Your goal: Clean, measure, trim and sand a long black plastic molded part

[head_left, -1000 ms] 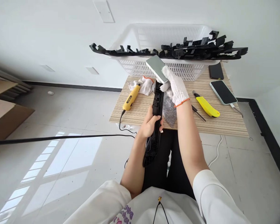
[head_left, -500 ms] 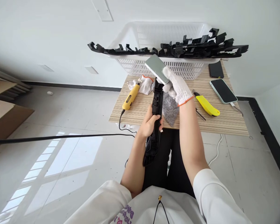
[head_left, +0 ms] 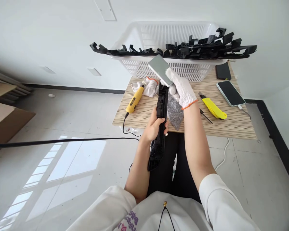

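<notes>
My bare left hand (head_left: 154, 126) is wrapped round a long black plastic trim part (head_left: 160, 128) that runs from my lap up onto the table edge. My right hand (head_left: 180, 87), in a white knit glove, grips a flat grey block (head_left: 160, 69) and holds it against the far end of the black part. A grey abrasive cloth (head_left: 174, 110) lies under the part, beside my right wrist.
On the striped wooden table (head_left: 144, 112) lie a yellow corded rotary tool (head_left: 135, 99), a spare white glove (head_left: 149, 87), a yellow utility knife (head_left: 212, 107), a small dark tool (head_left: 205, 116) and two phones (head_left: 230, 93). A white basket (head_left: 175, 45) behind holds several black trim parts (head_left: 207, 49). Cardboard boxes (head_left: 4, 118) stand left.
My right hand with the grey block shifted slightly along the far end of the black part. The left hand has kept its grip.
</notes>
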A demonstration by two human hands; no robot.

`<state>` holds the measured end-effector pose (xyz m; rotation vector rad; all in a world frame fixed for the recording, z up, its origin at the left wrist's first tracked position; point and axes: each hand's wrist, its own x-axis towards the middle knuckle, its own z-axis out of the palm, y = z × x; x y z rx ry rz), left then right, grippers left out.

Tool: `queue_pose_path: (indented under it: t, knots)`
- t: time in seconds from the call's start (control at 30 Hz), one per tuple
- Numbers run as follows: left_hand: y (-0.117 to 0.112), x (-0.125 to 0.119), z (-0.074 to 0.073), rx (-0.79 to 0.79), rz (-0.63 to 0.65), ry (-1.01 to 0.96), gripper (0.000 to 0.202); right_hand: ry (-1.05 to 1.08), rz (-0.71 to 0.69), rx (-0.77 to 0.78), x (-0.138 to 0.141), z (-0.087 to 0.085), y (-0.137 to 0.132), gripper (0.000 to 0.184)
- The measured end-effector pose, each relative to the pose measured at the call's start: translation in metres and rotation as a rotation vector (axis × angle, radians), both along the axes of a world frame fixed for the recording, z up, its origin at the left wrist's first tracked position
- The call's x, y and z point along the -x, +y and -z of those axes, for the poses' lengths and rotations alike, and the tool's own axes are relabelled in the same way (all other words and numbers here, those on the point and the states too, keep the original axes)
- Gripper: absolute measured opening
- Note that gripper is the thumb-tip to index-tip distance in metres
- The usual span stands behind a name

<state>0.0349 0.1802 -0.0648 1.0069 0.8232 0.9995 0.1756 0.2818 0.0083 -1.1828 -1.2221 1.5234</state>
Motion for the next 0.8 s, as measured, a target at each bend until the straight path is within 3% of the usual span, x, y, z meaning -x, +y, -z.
queue_pose_path:
  t: [0.13, 0.2, 0.33, 0.47, 0.57, 0.7, 0.8]
  knots:
    - [0.001, 0.0, 0.0, 0.015, 0.003, -0.003, 0.04, 0.057, -0.068, -0.094, 0.003, 0.004, 0.0, 0.045]
    - [0.001, 0.001, 0.0, 0.008, 0.011, 0.006, 0.041, 0.076, 0.002, -0.095, 0.005, 0.005, -0.001, 0.045]
    - [0.001, 0.0, 0.0, 0.016, -0.024, 0.018, 0.04, 0.033, -0.054, -0.043, 0.006, 0.004, -0.002, 0.041]
    - [0.0, -0.001, -0.001, -0.017, 0.016, 0.035, 0.04, 0.094, 0.061, -0.059, 0.007, 0.003, -0.001, 0.048]
    - [0.0, -0.001, -0.002, -0.02, 0.004, 0.029, 0.041, 0.059, 0.018, -0.034, 0.007, 0.005, 0.0, 0.049]
    - [-0.001, -0.001, -0.001, -0.037, 0.012, 0.039, 0.039, 0.067, 0.088, -0.074, 0.004, 0.009, 0.003, 0.056]
    - [-0.001, -0.001, -0.001, -0.027, 0.007, 0.03, 0.038, 0.007, -0.054, -0.094, -0.001, 0.013, 0.004, 0.057]
